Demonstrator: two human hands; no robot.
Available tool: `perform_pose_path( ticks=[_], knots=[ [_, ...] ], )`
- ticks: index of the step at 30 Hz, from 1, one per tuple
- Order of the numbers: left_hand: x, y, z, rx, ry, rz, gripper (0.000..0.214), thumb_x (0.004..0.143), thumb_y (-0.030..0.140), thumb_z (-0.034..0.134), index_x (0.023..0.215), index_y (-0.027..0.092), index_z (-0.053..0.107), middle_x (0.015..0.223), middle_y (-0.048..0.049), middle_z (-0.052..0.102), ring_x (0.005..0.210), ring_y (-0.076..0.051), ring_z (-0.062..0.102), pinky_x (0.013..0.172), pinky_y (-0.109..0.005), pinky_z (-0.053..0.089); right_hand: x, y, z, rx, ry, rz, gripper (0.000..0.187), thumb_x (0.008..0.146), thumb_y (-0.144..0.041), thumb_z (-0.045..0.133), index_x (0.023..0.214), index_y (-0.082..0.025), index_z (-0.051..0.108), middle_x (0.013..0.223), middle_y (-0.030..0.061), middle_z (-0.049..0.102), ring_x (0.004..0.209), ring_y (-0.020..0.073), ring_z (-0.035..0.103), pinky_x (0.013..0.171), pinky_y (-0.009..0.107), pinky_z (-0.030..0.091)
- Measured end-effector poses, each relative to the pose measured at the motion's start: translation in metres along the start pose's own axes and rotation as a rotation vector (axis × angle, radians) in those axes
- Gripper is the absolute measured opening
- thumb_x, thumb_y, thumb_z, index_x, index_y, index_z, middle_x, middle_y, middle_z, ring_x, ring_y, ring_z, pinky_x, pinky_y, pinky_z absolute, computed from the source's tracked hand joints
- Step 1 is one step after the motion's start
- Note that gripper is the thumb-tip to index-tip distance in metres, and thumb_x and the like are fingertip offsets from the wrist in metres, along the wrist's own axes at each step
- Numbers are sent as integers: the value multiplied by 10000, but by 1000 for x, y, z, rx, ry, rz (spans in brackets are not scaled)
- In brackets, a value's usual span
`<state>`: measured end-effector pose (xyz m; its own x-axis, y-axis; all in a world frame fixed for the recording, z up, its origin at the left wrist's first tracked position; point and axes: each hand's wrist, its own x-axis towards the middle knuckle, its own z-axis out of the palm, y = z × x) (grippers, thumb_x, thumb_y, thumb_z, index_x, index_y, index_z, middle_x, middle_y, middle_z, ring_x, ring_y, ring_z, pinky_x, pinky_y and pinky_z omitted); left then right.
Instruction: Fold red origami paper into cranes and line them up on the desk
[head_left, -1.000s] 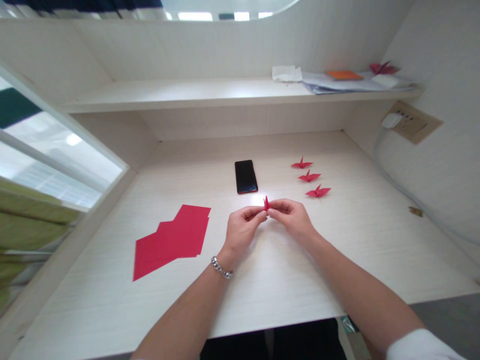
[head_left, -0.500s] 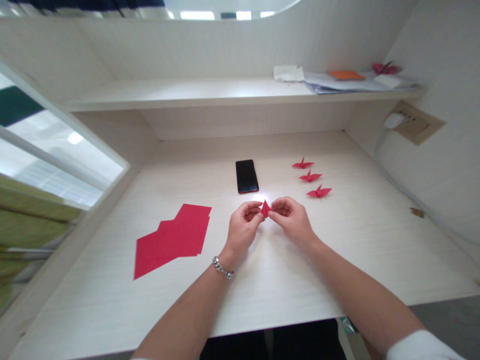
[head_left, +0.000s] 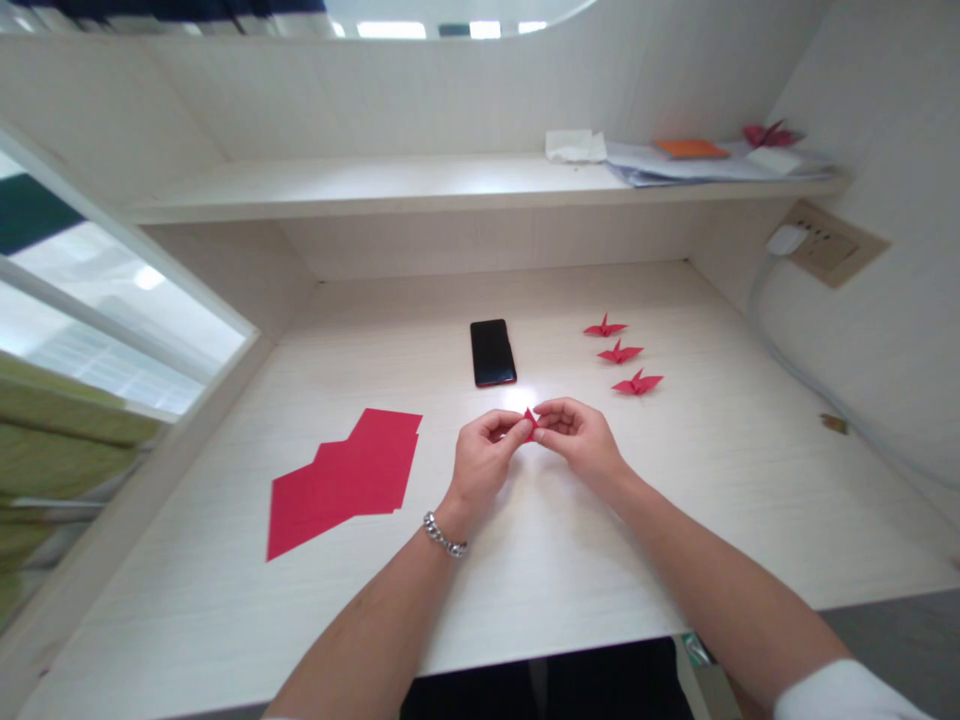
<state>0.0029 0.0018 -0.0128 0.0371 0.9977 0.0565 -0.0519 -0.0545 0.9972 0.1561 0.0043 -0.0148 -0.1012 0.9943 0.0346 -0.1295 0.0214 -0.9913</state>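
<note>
Between my fingertips is a small piece of folded red paper (head_left: pixel 529 424), its pointed tip facing up. My left hand (head_left: pixel 486 452) pinches it from the left, the thumb lying across its front. From the right, my right hand (head_left: pixel 581 438) grips its edge between thumb and forefinger. The fingers hide much of its lower part. Three red paper cranes stand in a column beyond my right hand: a far crane (head_left: pixel 605 327), a middle crane (head_left: pixel 620 352) and a near crane (head_left: pixel 637 383).
Flat red paper sheets (head_left: pixel 352 465) overlap on the desk at left. A black phone (head_left: pixel 493 352) lies beyond my hands. On the shelf (head_left: pixel 360 185) are papers, an orange pad (head_left: pixel 690 149) and a red folded-paper piece (head_left: pixel 772 135). A white cable (head_left: pixel 795 370) runs along the right wall.
My left thumb has slid over the front of the folded red paper, and the paper has turned and shows less of itself. My right hand has shifted slightly left.
</note>
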Motion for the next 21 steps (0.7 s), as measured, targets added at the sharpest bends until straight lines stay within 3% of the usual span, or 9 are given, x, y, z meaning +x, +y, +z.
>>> perform_pose_path(
  ticks=[7, 17, 21],
  knots=[
    [-4, 5, 2, 73, -36, 47, 207, 741, 354, 743, 793, 155, 730, 807, -71, 728, 736, -185, 665, 695, -290, 529, -1, -4, 1, -10, 14, 38, 252, 679, -390, 765, 775, -171, 686, 718, 29, 686, 676, 169, 636, 663, 309, 533],
    [-7, 3, 1, 159, -53, 116, 195, 788, 365, 695, 812, 174, 731, 824, -73, 721, 761, -195, 671, 720, -302, 533, -1, -5, -3, -170, -55, -62, 205, 766, -374, 690, 826, -178, 669, 766, 37, 677, 718, 174, 631, 670, 293, 504],
    [-9, 0, 1, 205, -101, 100, 173, 805, 338, 675, 843, 179, 731, 841, -79, 724, 782, -204, 677, 748, -314, 533, -1, -6, -6, -311, -22, -103, 153, 786, -337, 666, 771, -185, 675, 766, 38, 670, 743, 179, 624, 666, 286, 486]
  ],
)
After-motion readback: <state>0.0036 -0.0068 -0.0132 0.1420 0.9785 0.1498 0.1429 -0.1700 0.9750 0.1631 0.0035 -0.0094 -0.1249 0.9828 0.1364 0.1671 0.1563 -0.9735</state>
